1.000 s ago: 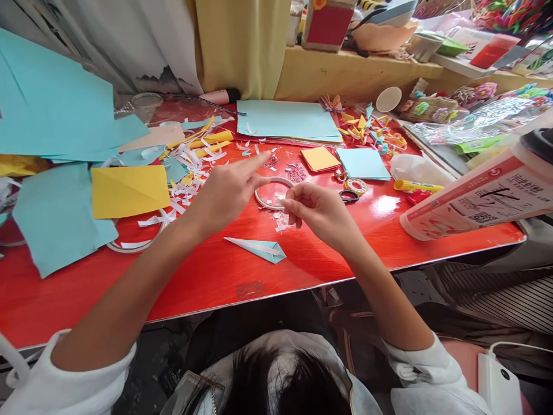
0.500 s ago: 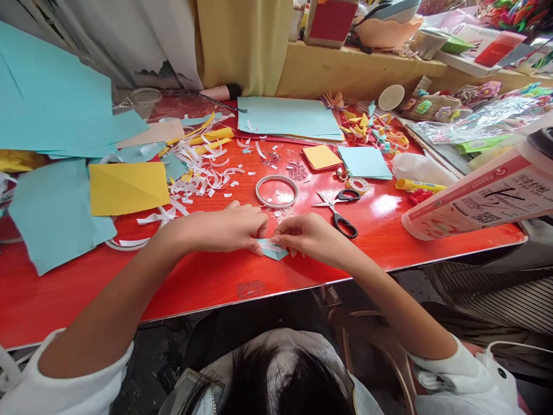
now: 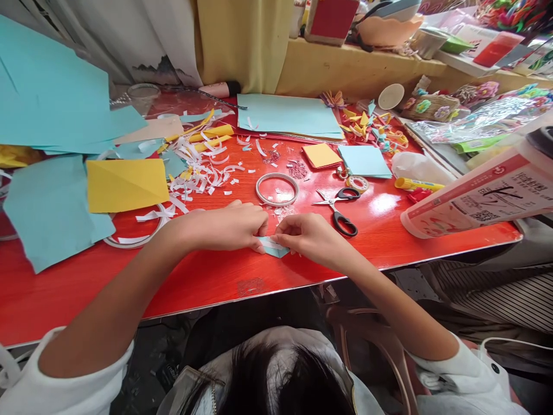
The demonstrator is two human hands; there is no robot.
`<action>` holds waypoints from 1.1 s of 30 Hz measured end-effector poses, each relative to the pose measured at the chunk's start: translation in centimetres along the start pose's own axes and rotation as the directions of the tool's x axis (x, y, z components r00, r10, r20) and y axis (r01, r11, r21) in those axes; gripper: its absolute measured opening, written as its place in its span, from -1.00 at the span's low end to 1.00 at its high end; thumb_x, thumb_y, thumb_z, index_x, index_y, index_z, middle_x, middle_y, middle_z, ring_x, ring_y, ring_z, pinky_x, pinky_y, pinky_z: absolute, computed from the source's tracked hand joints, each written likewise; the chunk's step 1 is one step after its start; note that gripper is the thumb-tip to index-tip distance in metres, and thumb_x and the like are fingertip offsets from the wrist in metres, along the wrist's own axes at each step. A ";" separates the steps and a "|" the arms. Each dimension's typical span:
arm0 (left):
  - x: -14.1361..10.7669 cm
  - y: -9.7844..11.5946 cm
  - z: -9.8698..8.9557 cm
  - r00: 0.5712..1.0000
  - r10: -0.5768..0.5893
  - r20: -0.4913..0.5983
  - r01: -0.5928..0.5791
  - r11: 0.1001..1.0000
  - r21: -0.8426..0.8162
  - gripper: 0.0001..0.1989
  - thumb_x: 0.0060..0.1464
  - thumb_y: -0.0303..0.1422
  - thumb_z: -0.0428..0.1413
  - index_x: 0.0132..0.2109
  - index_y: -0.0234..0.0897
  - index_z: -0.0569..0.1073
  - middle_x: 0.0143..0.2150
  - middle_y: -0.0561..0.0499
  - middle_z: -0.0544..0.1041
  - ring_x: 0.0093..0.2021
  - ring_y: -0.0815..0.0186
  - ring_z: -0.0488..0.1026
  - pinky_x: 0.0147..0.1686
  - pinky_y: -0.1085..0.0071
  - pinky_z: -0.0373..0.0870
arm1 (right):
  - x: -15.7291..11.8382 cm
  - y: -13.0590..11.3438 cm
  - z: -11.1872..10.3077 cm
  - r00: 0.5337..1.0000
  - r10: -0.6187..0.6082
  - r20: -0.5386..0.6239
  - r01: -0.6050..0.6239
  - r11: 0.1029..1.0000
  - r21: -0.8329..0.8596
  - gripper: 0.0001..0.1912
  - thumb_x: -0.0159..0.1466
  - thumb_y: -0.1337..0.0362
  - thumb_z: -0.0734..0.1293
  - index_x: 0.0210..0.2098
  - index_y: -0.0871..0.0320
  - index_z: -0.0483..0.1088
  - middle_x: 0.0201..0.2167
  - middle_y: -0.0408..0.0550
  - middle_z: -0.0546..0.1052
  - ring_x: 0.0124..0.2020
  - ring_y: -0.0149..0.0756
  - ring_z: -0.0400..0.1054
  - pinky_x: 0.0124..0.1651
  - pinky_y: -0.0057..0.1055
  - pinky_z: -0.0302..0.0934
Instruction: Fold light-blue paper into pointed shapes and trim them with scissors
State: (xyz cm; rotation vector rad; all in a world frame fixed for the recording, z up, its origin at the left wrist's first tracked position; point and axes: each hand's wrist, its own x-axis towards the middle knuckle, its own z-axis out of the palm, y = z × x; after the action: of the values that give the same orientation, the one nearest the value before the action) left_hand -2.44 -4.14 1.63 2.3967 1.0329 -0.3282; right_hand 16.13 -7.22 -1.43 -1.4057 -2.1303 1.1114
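Both grips, left hand (image 3: pixel 235 226) and right hand (image 3: pixel 313 237), fingertips drawn together, are pinching the folded blue paper (image 3: pixel 275 249) between them, apparently steadying it, while scissors (image 3: pixel 332 203) are lying unheld just beyond the right.

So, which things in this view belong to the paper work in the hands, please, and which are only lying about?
Probably in the work:
folded blue paper, held by the left hand and right hand
scissors, close by
white ring, perhaps a tape roll

Seemingly just lying about:
tilted cup
yellow tube
flower-trimmed basket
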 end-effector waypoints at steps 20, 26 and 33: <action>0.1 0.0 0.0 1.000 0.024 -0.017 -0.024 1.000 0.006 -0.82 0.06 -0.22 0.05 -0.36 -0.25 0.33 -0.34 0.00 0.42 -0.30 0.24 0.30 -0.30 0.38 0.14 | 0.3 -0.8 -1.0 0.998 0.060 0.005 -0.058 0.979 -0.198 -0.80 0.12 0.27 0.36 -0.41 0.17 0.21 -0.48 -0.12 0.43 -0.49 -0.41 0.24 -0.46 -0.47 0.02; 0.0 -0.3 0.1 0.999 0.037 -0.035 -0.036 0.999 0.007 -0.82 0.07 -0.22 0.04 -0.37 -0.24 0.31 -0.33 -0.01 0.42 -0.29 0.24 0.32 -0.33 0.40 0.15 | 0.0 -0.3 -1.7 0.979 0.049 0.196 -0.063 0.996 0.067 -0.79 0.30 0.17 0.17 -0.36 0.18 0.27 -0.55 -0.14 0.39 -0.55 -0.43 0.27 -0.48 -0.48 0.09; 0.0 -0.8 -0.1 0.996 0.079 -0.031 -0.082 0.992 -0.101 -0.75 0.10 -0.14 0.00 -0.27 -0.24 0.34 -0.29 0.04 0.42 -0.33 0.33 0.33 -0.41 0.47 0.16 | 0.1 0.3 -1.1 0.996 -0.054 0.075 0.056 0.998 -0.026 -0.68 0.24 0.09 0.25 -0.50 0.22 0.33 -0.56 -0.17 0.33 -0.50 -0.46 0.15 -0.44 -0.47 -0.02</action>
State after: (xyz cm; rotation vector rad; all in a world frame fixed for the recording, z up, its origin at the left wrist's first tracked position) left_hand -3.03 -3.64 1.43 2.3492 0.9388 -0.2094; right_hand 16.98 -6.65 -0.99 -1.3295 -2.2308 1.1333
